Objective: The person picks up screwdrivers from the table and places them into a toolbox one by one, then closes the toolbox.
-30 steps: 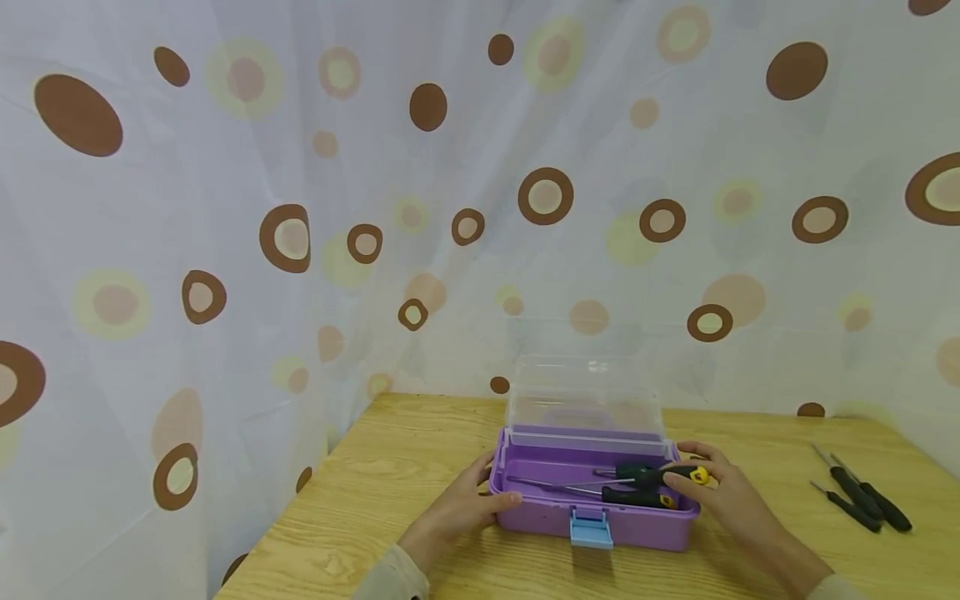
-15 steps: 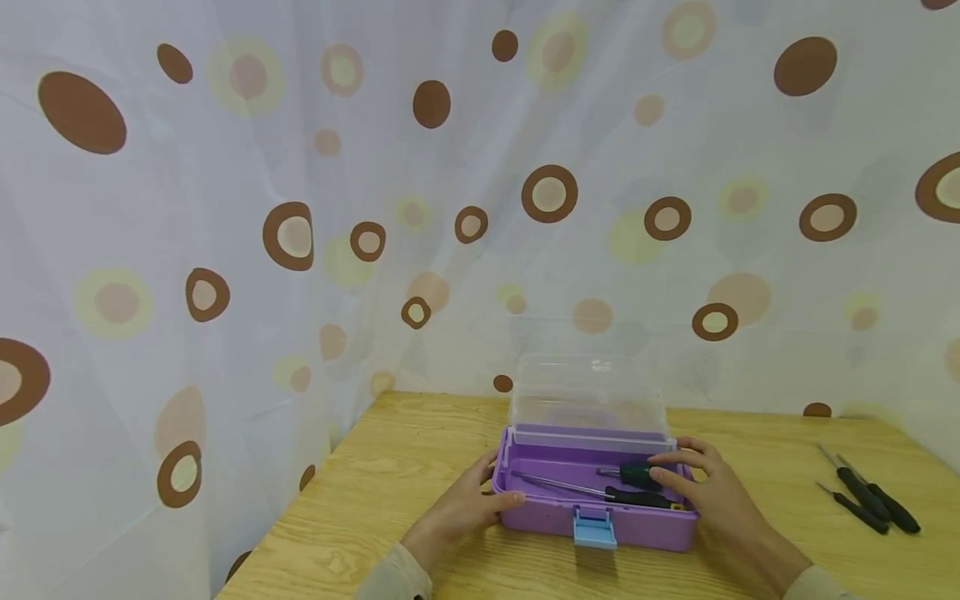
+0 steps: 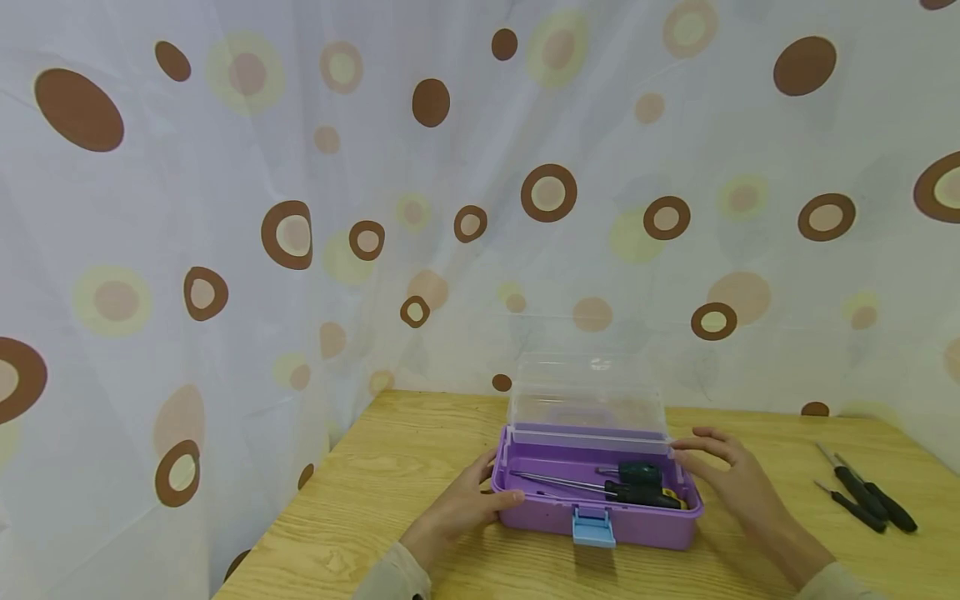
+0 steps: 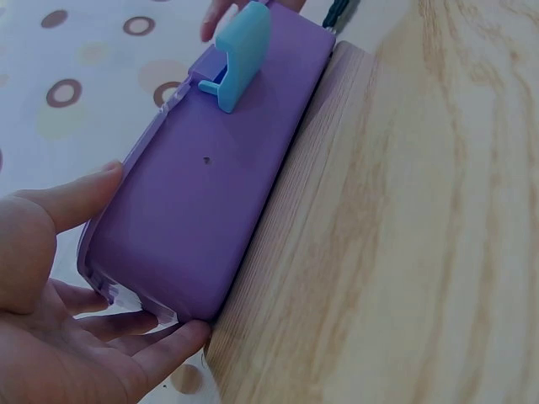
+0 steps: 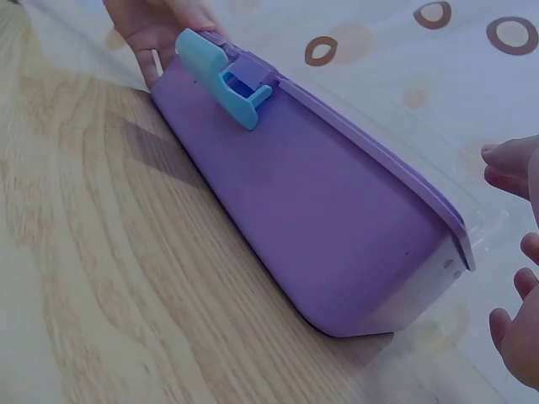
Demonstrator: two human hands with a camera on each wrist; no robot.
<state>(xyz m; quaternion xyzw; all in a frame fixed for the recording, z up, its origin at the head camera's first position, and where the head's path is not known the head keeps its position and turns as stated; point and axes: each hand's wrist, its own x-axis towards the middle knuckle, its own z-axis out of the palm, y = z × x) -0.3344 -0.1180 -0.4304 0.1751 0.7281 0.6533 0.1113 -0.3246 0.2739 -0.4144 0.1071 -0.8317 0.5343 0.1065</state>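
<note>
A purple toolbox (image 3: 551, 517) with its clear lid (image 3: 588, 392) raised stands on the wooden table. My left hand (image 3: 467, 504) holds its left end, thumb at the front rim and fingers round the side, as the left wrist view shows. Inside, toward the right, lie screwdrivers with dark handles: a stubby dark green screwdriver (image 3: 639, 473) and, in front of it, long-shafted black screwdrivers (image 3: 637, 493) that overlap. My right hand (image 3: 738, 479) hovers by the box's right end with loosely bent fingers and nothing in them; in the right wrist view it is apart from the box.
Several loose black-handled screwdrivers (image 3: 862, 492) lie on the table (image 3: 337, 517) to the right. A light blue latch (image 3: 592, 527) hangs down at the box's front. Behind the table is a white curtain (image 3: 450, 167) with brown circles.
The yellow-ended screwdriver has left my right hand and lies in the toolbox. That hand has drawn back to the right of the box. My left hand has stayed put.
</note>
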